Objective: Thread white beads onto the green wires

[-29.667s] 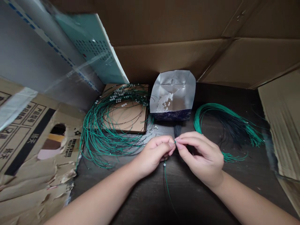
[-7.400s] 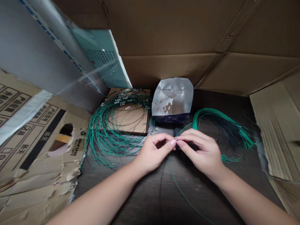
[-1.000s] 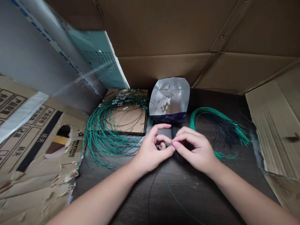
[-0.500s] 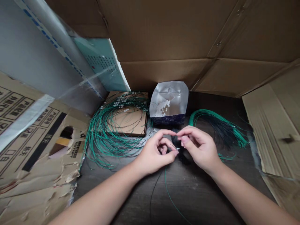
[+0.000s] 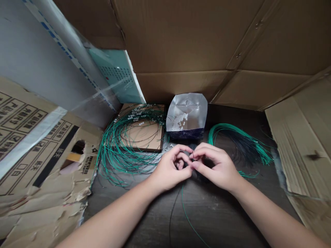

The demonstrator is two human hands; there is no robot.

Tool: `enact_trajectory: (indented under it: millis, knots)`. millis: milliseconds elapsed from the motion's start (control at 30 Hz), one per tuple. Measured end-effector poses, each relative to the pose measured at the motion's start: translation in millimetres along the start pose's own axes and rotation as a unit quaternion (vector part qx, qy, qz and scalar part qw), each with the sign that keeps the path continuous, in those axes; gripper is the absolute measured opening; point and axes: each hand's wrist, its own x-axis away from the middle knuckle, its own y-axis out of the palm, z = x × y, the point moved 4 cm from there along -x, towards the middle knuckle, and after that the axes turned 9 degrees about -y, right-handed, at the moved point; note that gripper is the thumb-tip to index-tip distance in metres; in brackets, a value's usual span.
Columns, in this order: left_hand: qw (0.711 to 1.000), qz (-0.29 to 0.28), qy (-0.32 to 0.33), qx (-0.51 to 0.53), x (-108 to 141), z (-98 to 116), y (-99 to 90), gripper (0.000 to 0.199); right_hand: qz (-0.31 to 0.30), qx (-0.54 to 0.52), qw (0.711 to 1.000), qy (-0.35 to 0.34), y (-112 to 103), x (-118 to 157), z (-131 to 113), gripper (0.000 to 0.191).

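My left hand (image 5: 172, 167) and my right hand (image 5: 216, 165) meet at the centre, fingertips nearly touching. Between them a short stretch of thin black cord (image 5: 193, 155) shows, pinched by both hands. A black strand (image 5: 172, 210) and a green strand (image 5: 184, 210) trail below my left hand toward the near edge. Just beyond the hands stands an open silver pouch (image 5: 192, 110) with small white beads (image 5: 181, 122) inside. Dark material behind my fingertips is mostly hidden.
Looped green and black cords (image 5: 116, 151) with white beads lie at left, partly over a brown board (image 5: 144, 136). Another green and black bundle (image 5: 232, 132) lies at right. Cardboard walls (image 5: 181, 41) enclose the dark table (image 5: 214, 217); small metal pieces sit near my left hand.
My right hand has shifted slightly left and its fingertips have closed in on those of my left hand. The camera view has shifted slightly.
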Motion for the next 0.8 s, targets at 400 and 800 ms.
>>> enact_trajectory:
  millis: [400, 800]
  knots:
    - [0.999, -0.044, -0.003, 0.026, 6.1, 1.6, 2.6, 0.027, 0.125, -0.079, 0.971, 0.188, -16.3, -1.3, 5.2, 0.022]
    - [0.999, -0.034, -0.026, -0.004, 9.9, -2.1, 9.8, 0.028, 0.145, -0.052, 0.969, 0.195, -15.3, -3.8, -7.8, 0.028]
